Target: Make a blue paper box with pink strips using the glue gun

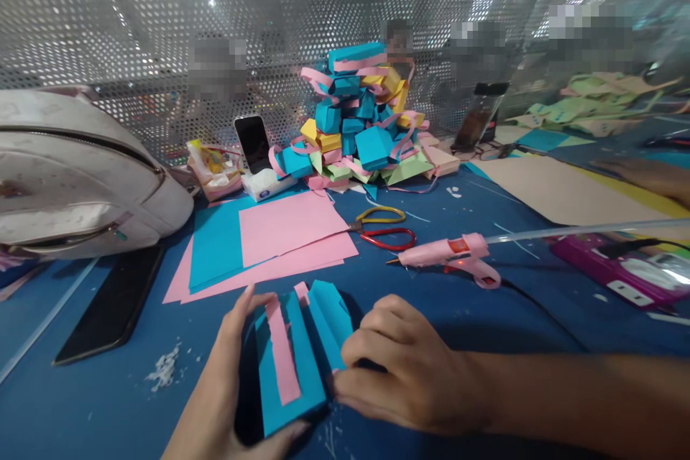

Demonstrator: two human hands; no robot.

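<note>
A blue folded paper box (310, 381) with a pink paper strip (282, 356) along its top lies low in the middle of the view. Its right flap (330, 316) stands up and open. My left hand (231, 366) is wrapped round the box's left side, fingers at the far edge and thumb at the near edge. At the flap's near right end, my right hand (402, 363) is curled, with thumb and forefinger pinching the paper edge; the exact grip is partly hidden. A pink glue gun (447, 251) and red-and-yellow scissors (385, 228) lie beyond my hands.
Pink and blue paper sheets (294, 223) lie ahead. Behind them rises a heap of paper boxes (356, 122). A white bag (80, 172) and black phone (111, 302) are left. A purple power strip (619, 269) and another person's hand (641, 176) are right.
</note>
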